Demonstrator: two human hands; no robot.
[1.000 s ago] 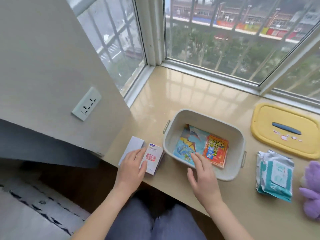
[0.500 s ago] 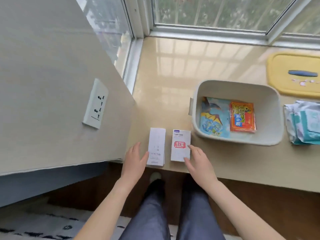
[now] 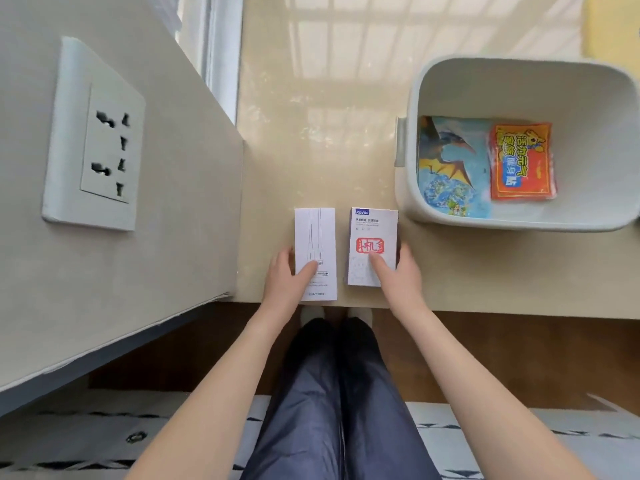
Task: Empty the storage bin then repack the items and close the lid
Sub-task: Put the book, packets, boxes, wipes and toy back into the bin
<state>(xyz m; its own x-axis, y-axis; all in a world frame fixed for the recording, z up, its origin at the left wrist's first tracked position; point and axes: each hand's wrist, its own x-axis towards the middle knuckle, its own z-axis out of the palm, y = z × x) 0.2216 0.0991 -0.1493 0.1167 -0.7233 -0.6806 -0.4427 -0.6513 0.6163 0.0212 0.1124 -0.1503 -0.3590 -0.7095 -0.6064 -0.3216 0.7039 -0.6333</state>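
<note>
Your left hand (image 3: 287, 278) pinches the plain white cardboard box (image 3: 315, 233). Your right hand (image 3: 398, 276) pinches the red-stamped white cardboard box (image 3: 374, 223).

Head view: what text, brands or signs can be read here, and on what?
"KOVOL": blue tag on the right white box.
"机": red stamp on that box; the small print above it is too small to read.
"UGREEN", upside down, probably: left white box, near end.
"活力元气", sideways: orange packet in the storage bin; other characters unclear.
Dinosaur sheet: no readable text.
</note>
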